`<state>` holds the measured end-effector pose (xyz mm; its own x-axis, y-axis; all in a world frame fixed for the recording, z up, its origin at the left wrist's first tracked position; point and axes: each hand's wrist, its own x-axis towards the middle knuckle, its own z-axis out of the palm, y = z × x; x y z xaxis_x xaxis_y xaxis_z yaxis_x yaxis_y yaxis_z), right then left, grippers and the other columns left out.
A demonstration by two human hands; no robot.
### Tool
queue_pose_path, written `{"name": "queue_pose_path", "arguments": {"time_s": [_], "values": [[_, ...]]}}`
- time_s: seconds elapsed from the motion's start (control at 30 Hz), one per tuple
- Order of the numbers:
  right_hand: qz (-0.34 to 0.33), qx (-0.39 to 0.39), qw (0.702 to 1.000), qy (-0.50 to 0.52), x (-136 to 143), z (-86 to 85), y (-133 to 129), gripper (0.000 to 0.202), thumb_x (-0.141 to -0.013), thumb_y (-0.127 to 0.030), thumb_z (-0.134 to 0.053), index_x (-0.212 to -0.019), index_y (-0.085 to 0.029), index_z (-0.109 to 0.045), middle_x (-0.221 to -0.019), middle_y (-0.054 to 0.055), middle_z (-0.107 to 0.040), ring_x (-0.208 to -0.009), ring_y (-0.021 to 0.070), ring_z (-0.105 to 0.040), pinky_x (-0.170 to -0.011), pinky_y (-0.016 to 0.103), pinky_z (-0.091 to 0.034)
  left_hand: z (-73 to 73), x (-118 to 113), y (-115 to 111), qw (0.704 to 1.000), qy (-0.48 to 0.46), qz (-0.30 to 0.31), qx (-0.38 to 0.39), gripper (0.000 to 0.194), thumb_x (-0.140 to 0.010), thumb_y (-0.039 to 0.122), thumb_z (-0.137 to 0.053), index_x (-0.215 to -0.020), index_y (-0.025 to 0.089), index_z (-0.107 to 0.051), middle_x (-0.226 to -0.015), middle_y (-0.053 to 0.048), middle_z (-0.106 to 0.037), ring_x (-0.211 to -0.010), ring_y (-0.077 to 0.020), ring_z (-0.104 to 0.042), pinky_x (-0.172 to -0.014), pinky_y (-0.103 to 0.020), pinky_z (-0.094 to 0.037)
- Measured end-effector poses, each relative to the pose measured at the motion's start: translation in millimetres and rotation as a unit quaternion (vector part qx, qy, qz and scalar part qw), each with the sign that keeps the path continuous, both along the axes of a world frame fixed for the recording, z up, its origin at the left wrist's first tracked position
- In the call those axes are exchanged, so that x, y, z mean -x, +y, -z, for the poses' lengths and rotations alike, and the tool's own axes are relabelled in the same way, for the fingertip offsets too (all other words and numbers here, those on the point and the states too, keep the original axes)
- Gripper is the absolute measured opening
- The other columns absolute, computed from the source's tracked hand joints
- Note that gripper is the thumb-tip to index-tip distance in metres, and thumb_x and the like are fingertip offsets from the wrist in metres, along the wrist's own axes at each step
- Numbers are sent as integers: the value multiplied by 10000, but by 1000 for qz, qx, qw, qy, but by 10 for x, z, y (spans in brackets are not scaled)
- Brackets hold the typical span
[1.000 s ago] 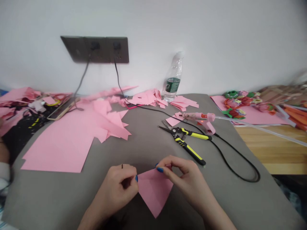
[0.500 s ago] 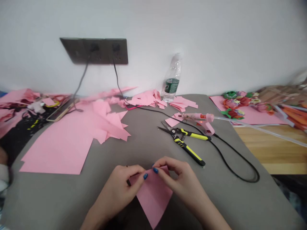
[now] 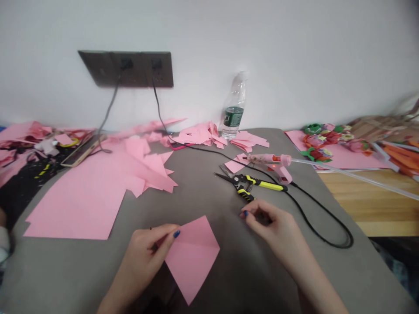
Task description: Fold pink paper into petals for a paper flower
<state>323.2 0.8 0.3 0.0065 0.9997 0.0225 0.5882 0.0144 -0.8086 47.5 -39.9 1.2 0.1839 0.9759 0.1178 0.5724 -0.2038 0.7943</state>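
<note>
My left hand (image 3: 147,253) pinches the left corner of a kite-shaped piece of pink paper (image 3: 195,257) between thumb and forefinger. A faint crease crosses the paper's upper part, and one point hangs toward me. Apart from the paper, my right hand (image 3: 271,226) has its thumb and forefinger closed together; whether anything small is between them I cannot make out. Just beyond it lie spread pliers (image 3: 240,179) with black and yellow handles, the lower handle partly hidden behind my fingers. Behind the pliers is a pink hot glue gun (image 3: 270,160) with a clear glue stick in it.
Large pink sheets (image 3: 81,205) and cut scraps cover the left side. A phone (image 3: 81,151) lies there. A water bottle (image 3: 234,111) stands by the wall. A black cord (image 3: 327,242) loops at the right. Paper flowers (image 3: 322,139) rest on pink paper at the far right.
My right hand has let go of the pink paper and moved right, to the pliers' lower handle. My left hand has shifted left with the paper, which now lies open to view.
</note>
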Motion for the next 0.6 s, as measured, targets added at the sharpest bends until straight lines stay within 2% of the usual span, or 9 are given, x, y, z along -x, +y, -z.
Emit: {"name": "queue_pose_path", "arguments": {"time_s": [0.07,0.17,0.27,0.37,0.5,0.6], "values": [[-3,-6,999,39,5,-27,-12,140,-806,-294,-566,-758,-208,-666,-695,31,-691,-654,197,-643,-621,283,-473,-24,1,8,1000,-2,-14,6,271,-937,248,-552,-916,199,-817,-809,-27,-821,-634,-174,-750,-574,-199,-551],[-74,-1,993,94,172,-81,-68,153,-862,-297,-544,-835,-204,-663,-797,46,-702,-767,206,-654,-717,299,-499,-43,-88,13,999,-30,-9,23,279,-950,268,-555,-962,204,-826,-848,-37,-826,-667,-187,-757,-591,-213,-566],[-114,29,987,114,356,-94,-110,169,-889,-314,-553,-771,-208,-612,-740,20,-631,-724,187,-594,-686,291,-473,-28,-193,4,997,-56,-11,44,294,-976,307,-549,-1039,210,-820,-900,-50,-827,-701,-190,-758,-608,-220,-572],[-93,52,986,129,429,-69,-111,209,-874,-334,-592,-708,-211,-563,-686,-1,-569,-682,173,-533,-654,288,-434,12,-241,-10,996,-64,-21,51,298,-982,317,-550,-1083,211,-810,-956,-62,-826,-722,-191,-756,-656,-238,-582],[-53,72,977,192,410,-51,-80,175,-801,-323,-667,-748,-215,-541,-686,-15,-572,-648,159,-548,-601,268,-414,52,-246,-35,995,-81,-29,57,276,-957,313,-584,-1069,214,-816,-960,-75,-825,-775,-216,-762,-727,-270,-588],[-41,84,968,234,387,-63,-69,192,-788,-334,-700,-771,-213,-553,-687,-17,-588,-630,150,-573,-573,252,-424,61,-250,-65,982,-151,-2,112,344,-984,378,-531,-1062,200,-815,-988,-97,-814,-859,-251,-750,-786,-319,-581]]}}
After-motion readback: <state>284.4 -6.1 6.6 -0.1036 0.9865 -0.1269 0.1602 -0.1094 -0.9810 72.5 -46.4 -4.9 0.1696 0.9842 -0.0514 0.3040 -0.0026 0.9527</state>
